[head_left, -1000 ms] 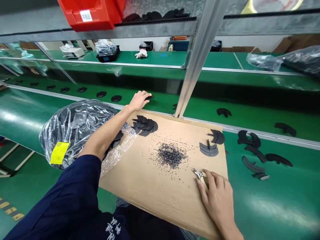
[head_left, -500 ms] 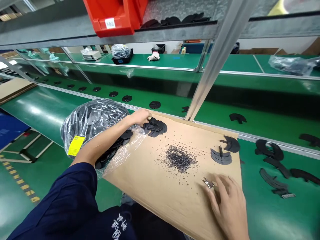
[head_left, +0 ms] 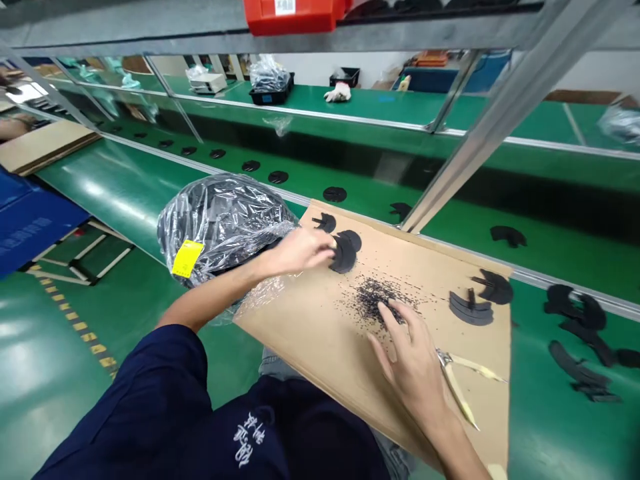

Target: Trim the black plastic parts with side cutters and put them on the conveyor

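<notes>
My left hand (head_left: 300, 250) is closed on a stack of flat black curved parts (head_left: 345, 250), held just over the cardboard sheet (head_left: 310, 333) near its far left corner. One single black part (head_left: 325, 222) lies on the cardboard beyond the stack. My right hand (head_left: 407, 360) lies open on the cardboard with its fingers spread, fingertips at the edge of a heap of small black trimmings (head_left: 375, 297). Yellow-handled nippers (head_left: 457, 380) lie on the cardboard just right of that hand, free of it.
A clear plastic bag of black parts (head_left: 225, 220) with a yellow label sits left of the cardboard. Trimmed black parts (head_left: 477, 300) lie at the cardboard's right, more (head_left: 575, 320) on the green bench. Single black parts (head_left: 277, 177) ride the green conveyor. A slanted metal post (head_left: 500, 113) rises behind.
My left hand came back from the conveyor, took up the stack of black parts and lifted it. My right hand let go of the nippers and moved left toward the trimmings heap.
</notes>
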